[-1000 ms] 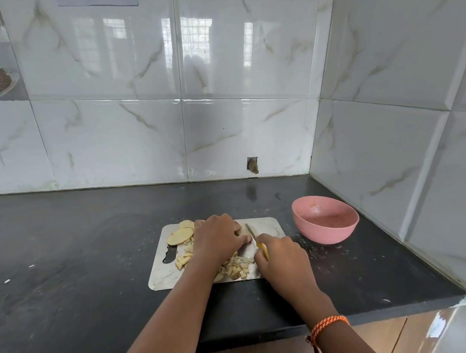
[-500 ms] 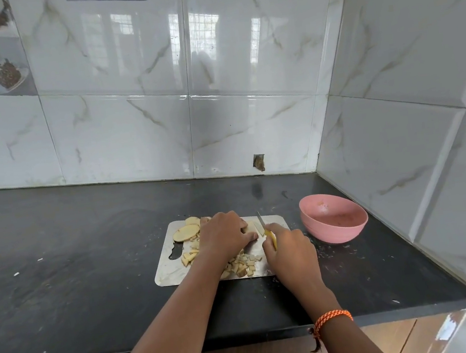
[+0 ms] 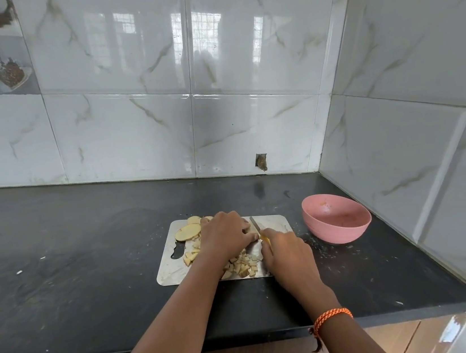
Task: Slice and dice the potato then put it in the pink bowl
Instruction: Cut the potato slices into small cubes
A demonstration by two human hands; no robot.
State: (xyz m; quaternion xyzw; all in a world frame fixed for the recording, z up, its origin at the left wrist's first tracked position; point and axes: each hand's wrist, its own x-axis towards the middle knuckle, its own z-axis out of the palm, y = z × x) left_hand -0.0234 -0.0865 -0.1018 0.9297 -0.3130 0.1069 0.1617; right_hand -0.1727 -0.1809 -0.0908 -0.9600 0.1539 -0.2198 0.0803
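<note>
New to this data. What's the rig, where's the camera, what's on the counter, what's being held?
No robot here: a person works bare-handed, filmed by one wide-angle camera on their head looking down. On the black counter lies a metal board with potato slices at its far left and diced pieces near the front edge. The right hand grips a yellow-handled knife. The left hand lies curled over potato beside the blade; what it covers is hidden. The pink bowl stands right of the board, with no potato in it.

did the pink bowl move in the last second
No. The pink bowl keeps the same small gap to the right of the steel cutting board; only the camera view has shifted.
</note>
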